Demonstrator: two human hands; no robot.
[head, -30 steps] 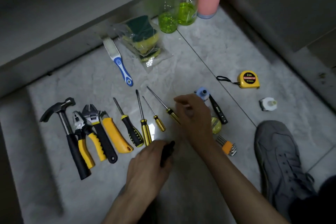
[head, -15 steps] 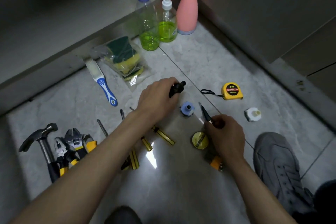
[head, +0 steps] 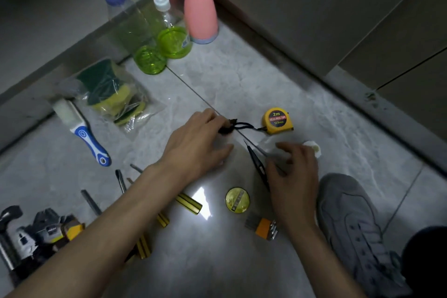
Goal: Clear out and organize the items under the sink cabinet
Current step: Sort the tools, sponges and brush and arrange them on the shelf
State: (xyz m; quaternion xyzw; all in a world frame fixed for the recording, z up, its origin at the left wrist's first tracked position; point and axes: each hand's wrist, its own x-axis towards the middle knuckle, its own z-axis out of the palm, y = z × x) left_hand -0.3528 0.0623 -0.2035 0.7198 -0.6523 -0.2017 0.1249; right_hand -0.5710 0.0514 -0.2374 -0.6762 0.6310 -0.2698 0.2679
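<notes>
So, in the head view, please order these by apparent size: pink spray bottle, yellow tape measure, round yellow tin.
1. pink spray bottle, clearly largest.
2. yellow tape measure and round yellow tin look alike; the tin is nearer the camera, so I leave them unranked.

The left hand has carried its small dark tool from near the screwdriver row up beside the tape measure strap. The right hand has moved right from the screwdrivers to pinch the black snips.
</notes>
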